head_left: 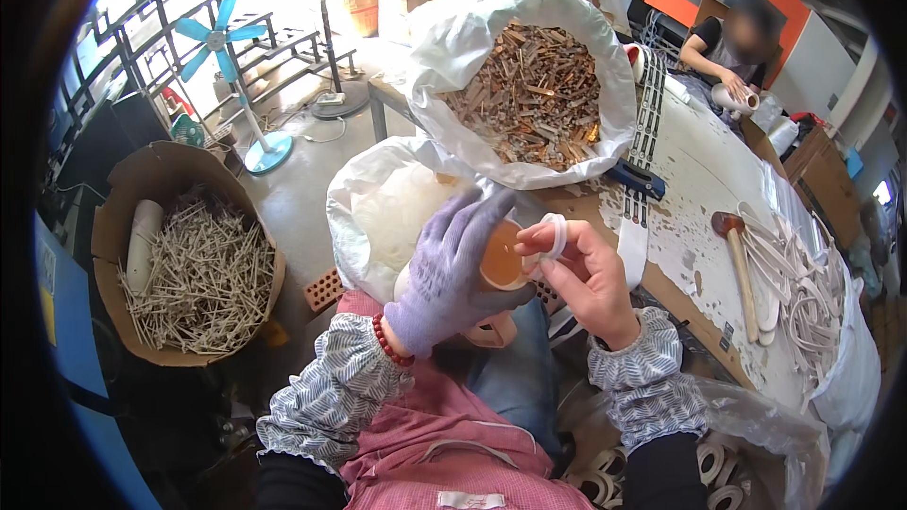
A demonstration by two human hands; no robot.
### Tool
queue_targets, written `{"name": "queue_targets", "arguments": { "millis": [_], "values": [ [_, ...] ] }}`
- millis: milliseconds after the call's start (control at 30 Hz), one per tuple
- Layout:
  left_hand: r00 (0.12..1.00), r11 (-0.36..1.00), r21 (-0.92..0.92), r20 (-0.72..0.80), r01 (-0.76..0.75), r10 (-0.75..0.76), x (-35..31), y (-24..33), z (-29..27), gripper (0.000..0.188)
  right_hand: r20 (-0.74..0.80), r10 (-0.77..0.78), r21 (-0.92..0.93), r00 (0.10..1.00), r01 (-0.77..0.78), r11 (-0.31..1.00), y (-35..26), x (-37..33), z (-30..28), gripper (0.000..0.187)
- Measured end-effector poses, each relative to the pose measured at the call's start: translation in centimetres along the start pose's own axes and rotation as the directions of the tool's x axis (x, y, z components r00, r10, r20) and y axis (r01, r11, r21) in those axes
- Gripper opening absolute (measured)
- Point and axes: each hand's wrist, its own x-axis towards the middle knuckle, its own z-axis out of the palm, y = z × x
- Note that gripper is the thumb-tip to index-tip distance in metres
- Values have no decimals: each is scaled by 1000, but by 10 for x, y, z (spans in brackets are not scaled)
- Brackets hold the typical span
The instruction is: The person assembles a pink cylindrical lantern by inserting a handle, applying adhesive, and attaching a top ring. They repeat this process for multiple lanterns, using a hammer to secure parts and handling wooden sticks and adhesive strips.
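Observation:
My left hand (453,269), in a light purple glove, is wrapped round a short round piece (503,255) with an amber inside and a pale rim. Its open end faces my right hand; the glove hides most of its outside. Close beside it, my bare right hand (588,281) pinches a small white ring (557,234) between thumb and fingers. I cannot tell whether the ring touches the round piece. Below the glove, a pale pinkish looped part (493,331) shows over my lap, and what it belongs to is hidden.
Ahead stands a white sack (430,85) of brown metal-like strips, with another white bag (354,198) nearer. A cardboard box (113,227) of thin pale sticks is at left, near a blue fan (217,41). A mallet (742,274) and white straps (803,302) lie on the right table. Another person (732,47) works beyond.

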Motion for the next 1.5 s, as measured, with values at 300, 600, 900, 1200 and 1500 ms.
{"name": "queue_targets", "arguments": {
  "millis": [300,600,900,1200,1500],
  "values": [
    [976,959,-270,214,89,-31,-9,-12,4,96,287,-92,-662,954,267,701,5,9,12,17],
    [976,962,-273,217,31,30,-18,-8,10,86,239,-48,-837,970,231,497,5,-10,22,38],
    [819,900,-384,436,-206,374,-18,-12,7,74,490,247,-592,836,112,798,2,-36,-11,7],
    [894,917,-114,206,-382,398,12,28,-63,39,-365,-155,-774,918,-206,599,122,2,-188,19],
    [880,878,-92,-19,470,-474,12,-35,-100,18,-277,-214,-952,937,-239,190,186,3,-215,23]
  ]
}}
